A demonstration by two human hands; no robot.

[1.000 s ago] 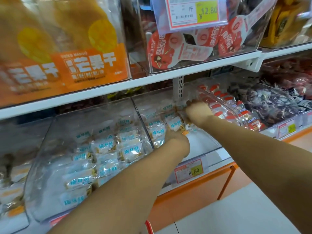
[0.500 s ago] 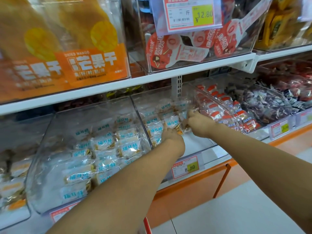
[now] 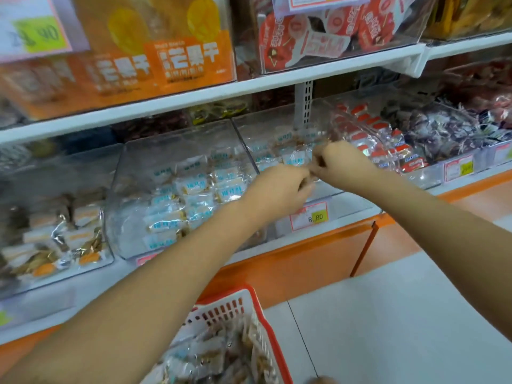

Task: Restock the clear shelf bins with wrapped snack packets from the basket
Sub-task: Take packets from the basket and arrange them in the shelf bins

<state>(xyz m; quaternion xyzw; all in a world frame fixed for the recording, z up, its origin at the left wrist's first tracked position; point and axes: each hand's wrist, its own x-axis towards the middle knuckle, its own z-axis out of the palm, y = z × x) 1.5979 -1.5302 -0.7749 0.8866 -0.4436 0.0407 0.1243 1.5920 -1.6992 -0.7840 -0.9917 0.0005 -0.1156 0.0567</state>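
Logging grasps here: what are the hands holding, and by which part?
The left hand and right hand appear to pinch one clear-wrapped packet between them, one at each wrapper end; blur hides detail.

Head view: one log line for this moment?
left hand: curled, grip unclear | right hand: pinches snack packet over middle clear bin | basket: holds packets

Clear bin [image 3: 277,123], frame centre: tilted forward, open top, part full. Snack packets [image 3: 293,159] are clear-wrapped with white labels and blue print, bunched at back and left; front floor bare. Left bin [image 3: 133,173]: same type, its packets [image 3: 194,187] piled near the front wall. Basket [image 3: 221,311], bottom centre: white lattice, red rim, holding wrapped stock [image 3: 216,361] with brown contents, blurred.
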